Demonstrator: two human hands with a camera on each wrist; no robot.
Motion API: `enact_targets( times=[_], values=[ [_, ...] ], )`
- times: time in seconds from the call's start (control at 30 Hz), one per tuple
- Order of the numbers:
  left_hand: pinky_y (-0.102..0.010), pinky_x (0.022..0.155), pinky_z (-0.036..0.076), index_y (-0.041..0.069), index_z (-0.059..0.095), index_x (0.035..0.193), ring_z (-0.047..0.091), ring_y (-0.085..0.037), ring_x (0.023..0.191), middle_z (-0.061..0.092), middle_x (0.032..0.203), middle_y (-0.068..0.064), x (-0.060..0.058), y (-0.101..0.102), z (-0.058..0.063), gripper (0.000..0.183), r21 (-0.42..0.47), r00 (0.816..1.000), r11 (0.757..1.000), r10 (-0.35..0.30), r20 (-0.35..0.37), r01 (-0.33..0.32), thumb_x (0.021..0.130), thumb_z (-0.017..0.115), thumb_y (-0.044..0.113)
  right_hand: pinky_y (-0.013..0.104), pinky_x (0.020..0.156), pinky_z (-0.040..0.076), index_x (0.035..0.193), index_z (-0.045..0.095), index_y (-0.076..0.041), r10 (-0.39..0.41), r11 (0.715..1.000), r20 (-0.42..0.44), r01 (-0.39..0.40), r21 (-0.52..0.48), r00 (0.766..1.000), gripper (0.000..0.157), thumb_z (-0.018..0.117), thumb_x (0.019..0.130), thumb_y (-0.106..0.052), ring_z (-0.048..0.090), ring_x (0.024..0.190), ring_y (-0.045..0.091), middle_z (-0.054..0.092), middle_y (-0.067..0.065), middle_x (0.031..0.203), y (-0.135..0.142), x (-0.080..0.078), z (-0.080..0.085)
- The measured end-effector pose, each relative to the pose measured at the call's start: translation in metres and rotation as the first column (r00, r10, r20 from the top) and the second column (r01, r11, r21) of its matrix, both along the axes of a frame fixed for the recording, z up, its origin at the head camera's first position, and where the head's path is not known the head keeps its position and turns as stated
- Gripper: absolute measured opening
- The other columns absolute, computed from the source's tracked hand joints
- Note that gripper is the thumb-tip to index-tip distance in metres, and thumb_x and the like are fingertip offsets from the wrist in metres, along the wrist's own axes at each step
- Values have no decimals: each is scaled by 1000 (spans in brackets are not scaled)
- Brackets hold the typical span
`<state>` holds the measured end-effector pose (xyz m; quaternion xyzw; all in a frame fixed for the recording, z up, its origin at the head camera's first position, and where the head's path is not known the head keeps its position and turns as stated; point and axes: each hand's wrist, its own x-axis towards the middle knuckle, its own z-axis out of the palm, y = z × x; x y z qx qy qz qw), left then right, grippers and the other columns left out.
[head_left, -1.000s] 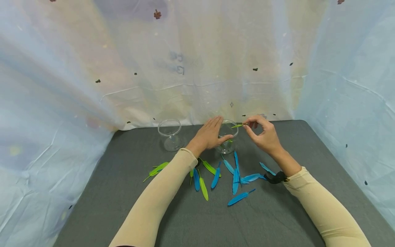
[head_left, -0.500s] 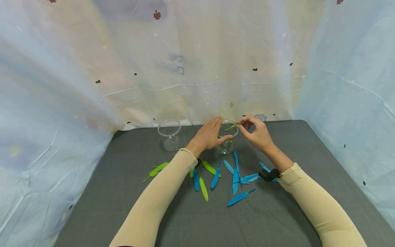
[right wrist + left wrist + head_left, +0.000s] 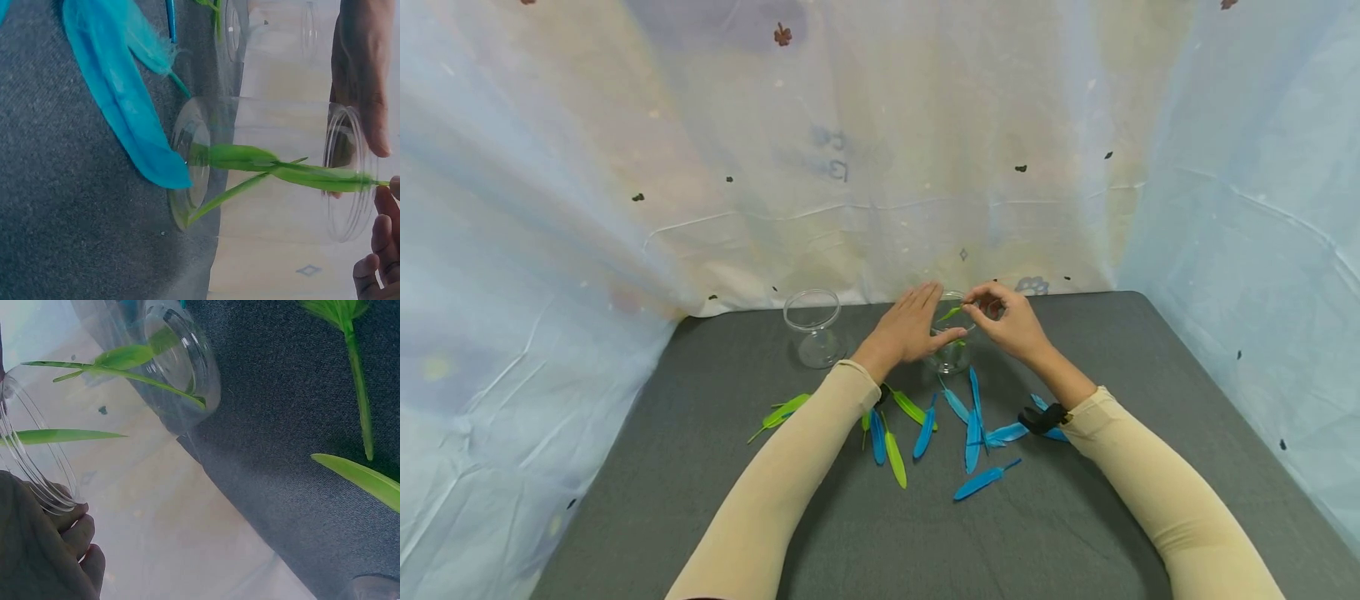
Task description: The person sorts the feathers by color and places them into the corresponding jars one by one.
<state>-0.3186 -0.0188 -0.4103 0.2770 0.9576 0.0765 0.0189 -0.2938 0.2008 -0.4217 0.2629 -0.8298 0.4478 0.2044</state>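
Observation:
My left hand (image 3: 904, 327) holds a clear jar (image 3: 275, 215) near its rim, thumb on one side and fingers on the other. A green feather (image 3: 240, 157) stands inside the jar, slanting from the base. Between thumb and fingertips, my right hand (image 3: 1013, 327) pinches the thin end of another green feather (image 3: 325, 178). That feather dips through the open mouth, as the left wrist view also shows. Nearer me on the table lie blue feathers (image 3: 972, 442) and green feathers (image 3: 895, 458); my left forearm partly covers some of them.
A second clear jar (image 3: 820, 348) stands upright left of the first. The dark grey cloth-covered table (image 3: 1075, 525) ends at a pale hanging curtain (image 3: 880, 150) close behind both jars. Blue feathers (image 3: 1011, 432) lie near my right wrist.
My right hand has moved left over the jar's rim, and its green feather has passed from beside the mouth to inside it. My left hand and both jars have stayed put.

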Motion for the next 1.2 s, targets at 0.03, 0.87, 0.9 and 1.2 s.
enact_targets(
  times=[0.03,0.87,0.9,1.2],
  values=[
    [-40,137,4,10,9,174,8,-24,167,8,182,-7,0,0,0,103,2,1000,1000,0,1,0,103,38,79,25,70,45,114,75,-3,-1,1000,7,1,4,1000,13,76,101,-5,59,84,20,73,12,106,0,-1,0],
    [-40,137,3,11,6,174,6,-23,168,6,182,-7,1,0,2,103,-2,1000,1000,1,9,-1,104,38,79,25,67,46,122,73,-3,-29,998,87,23,64,996,20,74,104,-12,56,80,20,75,12,110,2,-8,3],
    [-41,137,4,11,6,174,7,-24,168,7,182,-7,1,0,2,103,-3,1000,1000,-1,7,1,104,38,79,25,68,46,123,73,-3,-34,998,82,29,57,996,20,74,105,-12,56,80,19,74,13,109,3,-8,3],
    [-41,137,4,10,7,174,7,-24,168,7,182,-7,0,0,3,103,-15,1000,1000,-3,10,3,104,37,79,26,71,49,124,72,-1,-62,998,62,60,37,996,21,69,107,-13,60,86,22,69,15,108,8,-9,4]
  ],
)
